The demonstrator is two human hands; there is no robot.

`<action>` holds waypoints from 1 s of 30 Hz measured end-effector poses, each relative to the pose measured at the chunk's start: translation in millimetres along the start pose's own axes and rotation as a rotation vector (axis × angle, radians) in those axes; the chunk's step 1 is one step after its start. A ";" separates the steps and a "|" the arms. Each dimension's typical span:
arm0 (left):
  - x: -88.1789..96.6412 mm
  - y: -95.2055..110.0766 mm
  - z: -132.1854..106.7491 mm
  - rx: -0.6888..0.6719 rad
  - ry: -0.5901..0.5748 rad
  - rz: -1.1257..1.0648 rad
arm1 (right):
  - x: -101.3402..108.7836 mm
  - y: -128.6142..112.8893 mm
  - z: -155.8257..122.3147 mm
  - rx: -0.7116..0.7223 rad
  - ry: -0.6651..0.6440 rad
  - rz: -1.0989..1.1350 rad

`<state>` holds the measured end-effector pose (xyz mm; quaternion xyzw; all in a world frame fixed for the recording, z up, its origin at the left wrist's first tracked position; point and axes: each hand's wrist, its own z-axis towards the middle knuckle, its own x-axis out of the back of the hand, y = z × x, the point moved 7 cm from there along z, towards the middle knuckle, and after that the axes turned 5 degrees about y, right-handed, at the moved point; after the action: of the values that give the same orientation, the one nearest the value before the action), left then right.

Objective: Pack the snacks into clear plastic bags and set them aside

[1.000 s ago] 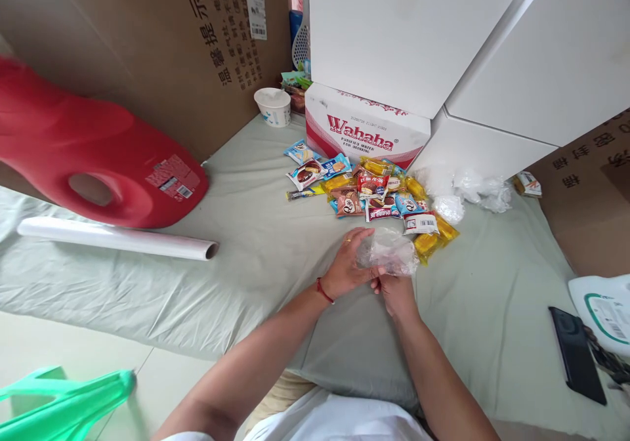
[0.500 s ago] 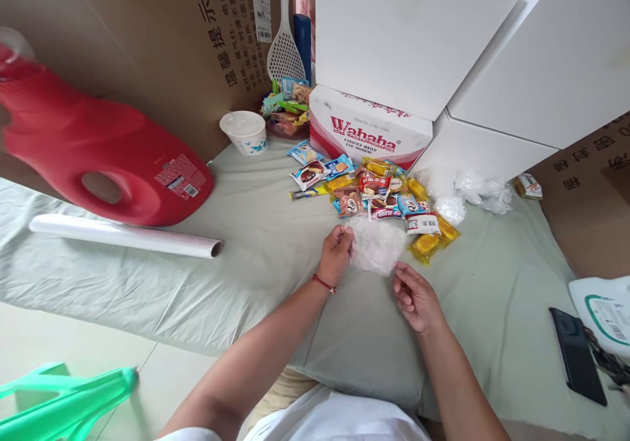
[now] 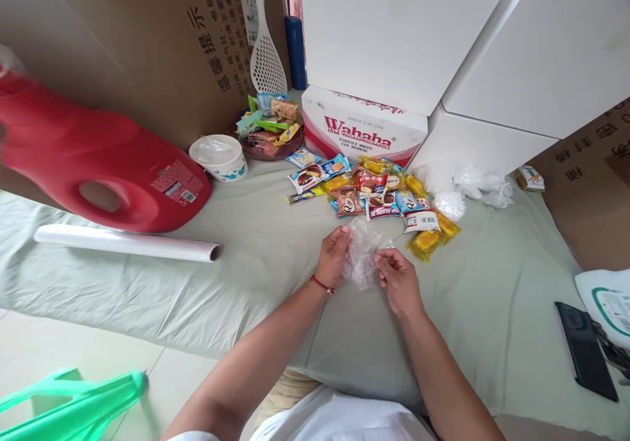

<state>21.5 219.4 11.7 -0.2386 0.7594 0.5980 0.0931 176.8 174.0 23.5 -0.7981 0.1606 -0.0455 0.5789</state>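
Between my two hands is a crumpled clear plastic film (image 3: 363, 257), bunched up above the cloth-covered surface. My left hand (image 3: 335, 255) pinches its left side, thumb on top; a red string bracelet circles that wrist. On the right edge, my right hand (image 3: 396, 277) pinches the film between thumb and fingertips, the other fingers curled. Just beyond the film lies a pile of wrapped snacks (image 3: 373, 186) in blue, red, brown and white packets. Several yellow-wrapped snacks (image 3: 426, 244) sit at the pile's right end. Crumpled balls of clear plastic (image 3: 449, 206) rest right of the pile.
A red detergent jug (image 3: 142, 146) and a white film roll (image 3: 128, 243) lie left. A paper bowl (image 3: 219, 157), a snack basket (image 3: 275, 152), a slotted ladle (image 3: 268, 63) and a Wahaha box (image 3: 364, 132) stand behind. A phone (image 3: 585, 349) lies right; a green stool (image 3: 88, 405) stands lower left.
My right hand has moved left, closer to my left hand. The film between them has gone from spread fairly flat to gathered and crumpled. The view has shifted slightly.
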 end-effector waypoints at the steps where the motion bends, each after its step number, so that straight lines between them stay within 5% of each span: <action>1: 2.2 -0.5 1.2 0.041 0.031 -0.029 | 6.7 -2.0 0.5 0.000 0.017 0.038; 7: 6.3 12.0 3.2 0.077 0.070 -0.081 | 73.7 -16.3 -3.1 -0.055 0.099 0.142; 15: 28.4 19.2 -13.5 0.024 0.108 0.154 | 139.9 -10.6 -14.0 -0.131 -0.002 -0.195; 19: 44.6 20.2 -21.9 -0.039 0.134 0.389 | 161.7 -29.5 -8.2 0.108 0.282 -0.469; 21: 50.3 22.2 -25.4 -0.105 0.148 0.480 | 162.4 -50.5 -9.3 0.300 0.457 -0.538; 24: 54.1 24.4 -29.7 -0.182 0.166 0.563 | 140.0 -74.3 -4.9 0.463 0.469 -0.646; 30: 41.4 33.0 -19.3 -0.302 0.082 0.686 | 100.8 -57.5 28.4 0.219 0.117 -1.063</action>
<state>-27.3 196.3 27.7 -0.0054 0.7016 0.6896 -0.1793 291.0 184.7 56.8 -0.7006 -0.2390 -0.3926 0.5458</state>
